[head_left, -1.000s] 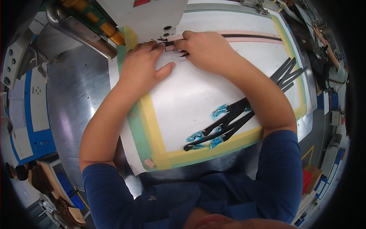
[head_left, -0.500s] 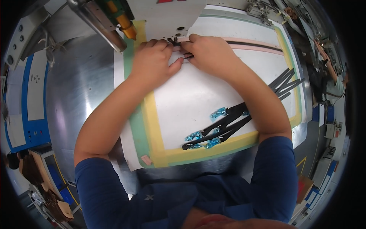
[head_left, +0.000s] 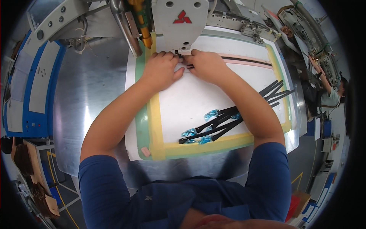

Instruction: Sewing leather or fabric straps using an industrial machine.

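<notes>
A narrow black strap (head_left: 244,60) runs between two pink guide strips on the white work sheet (head_left: 179,103), up to the needle area of a white sewing machine head (head_left: 179,36). Around the strap's near end, my left hand (head_left: 162,70) has its fingers curled down, fingertips partly hidden, with the thumb apart on the sheet. Close beside it, my right hand (head_left: 207,68) is closed on the strap, and a dark end shows under its fingers. Below my right forearm lie several black straps (head_left: 225,121) with metal clips wrapped in blue film (head_left: 189,132).
Yellow tape (head_left: 155,114) and green tape border the sheet on a metal table (head_left: 91,95). A metal tube and a yellow cylinder (head_left: 144,34) hang left of the machine head. A blue control cabinet (head_left: 38,84) stands left. Another person (head_left: 331,95) works at far right.
The whole view has shifted, so more of the machine head shows and the table sits slightly differently in the picture. Both hands stay at the strap under the machine head.
</notes>
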`<control>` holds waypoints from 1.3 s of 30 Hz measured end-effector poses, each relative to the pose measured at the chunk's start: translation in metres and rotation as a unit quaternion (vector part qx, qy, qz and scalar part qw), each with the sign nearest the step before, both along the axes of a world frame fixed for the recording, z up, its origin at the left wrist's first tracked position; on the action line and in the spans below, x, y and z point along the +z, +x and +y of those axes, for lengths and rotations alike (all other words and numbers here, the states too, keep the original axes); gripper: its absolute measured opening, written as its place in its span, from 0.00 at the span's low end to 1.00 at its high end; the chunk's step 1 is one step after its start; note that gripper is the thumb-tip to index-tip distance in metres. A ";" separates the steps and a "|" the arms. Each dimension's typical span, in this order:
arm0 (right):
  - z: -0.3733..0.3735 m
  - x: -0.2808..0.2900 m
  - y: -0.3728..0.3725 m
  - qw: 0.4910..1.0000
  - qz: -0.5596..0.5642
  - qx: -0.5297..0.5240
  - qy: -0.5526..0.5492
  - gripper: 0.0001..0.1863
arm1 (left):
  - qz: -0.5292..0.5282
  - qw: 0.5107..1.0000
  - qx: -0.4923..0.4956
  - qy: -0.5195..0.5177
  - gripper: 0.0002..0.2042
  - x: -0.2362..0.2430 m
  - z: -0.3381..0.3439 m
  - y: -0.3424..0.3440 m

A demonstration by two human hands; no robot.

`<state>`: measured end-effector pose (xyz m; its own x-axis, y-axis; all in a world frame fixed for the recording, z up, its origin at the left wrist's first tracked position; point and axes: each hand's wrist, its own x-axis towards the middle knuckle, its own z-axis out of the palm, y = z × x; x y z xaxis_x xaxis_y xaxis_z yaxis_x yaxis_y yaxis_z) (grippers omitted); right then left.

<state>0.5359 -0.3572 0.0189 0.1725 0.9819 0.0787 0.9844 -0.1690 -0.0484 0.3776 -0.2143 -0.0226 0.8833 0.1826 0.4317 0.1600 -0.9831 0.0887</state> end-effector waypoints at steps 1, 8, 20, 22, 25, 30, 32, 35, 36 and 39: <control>-0.004 0.001 0.001 1.000 0.006 -0.004 0.005 0.17 | 0.001 1.000 0.001 0.003 0.18 0.000 0.002 -0.001; -0.040 -0.009 0.023 0.997 0.021 -0.068 0.032 0.23 | 0.018 1.000 0.005 0.018 0.19 0.007 -0.003 -0.005; -0.038 -0.005 0.022 0.995 0.013 -0.096 0.029 0.21 | 0.053 0.997 0.045 0.018 0.23 0.011 -0.026 0.001; -0.038 -0.005 0.027 0.996 0.015 -0.082 0.027 0.21 | 0.063 0.996 0.054 0.013 0.24 0.014 -0.028 0.006; -0.044 -0.001 0.034 0.995 0.024 -0.100 0.017 0.21 | 0.093 0.993 0.066 0.012 0.25 0.021 -0.031 0.010; -0.077 -0.003 0.063 0.992 0.030 -0.122 0.021 0.20 | 0.165 0.982 0.087 -0.010 0.27 0.029 -0.047 0.020; -0.087 -0.003 0.073 0.991 0.033 -0.129 0.028 0.20 | 0.166 0.980 0.107 -0.008 0.30 0.034 -0.059 0.022; -0.097 -0.001 0.083 0.989 0.034 -0.146 0.007 0.21 | 0.195 0.973 0.127 -0.009 0.34 0.045 -0.072 0.031; -0.098 -0.002 0.084 0.990 0.034 -0.134 0.015 0.20 | 0.195 0.973 0.126 -0.005 0.34 0.046 -0.074 0.034; -0.098 -0.003 0.085 0.992 0.035 -0.119 0.033 0.19 | 0.217 0.967 0.126 -0.038 0.33 0.041 -0.075 0.043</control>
<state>0.6207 -0.4556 0.0160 0.4066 0.9055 0.1217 0.9106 -0.3908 -0.1347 0.4207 -0.2897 0.0183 0.9014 0.4329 0.0064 0.4325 -0.9012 0.0287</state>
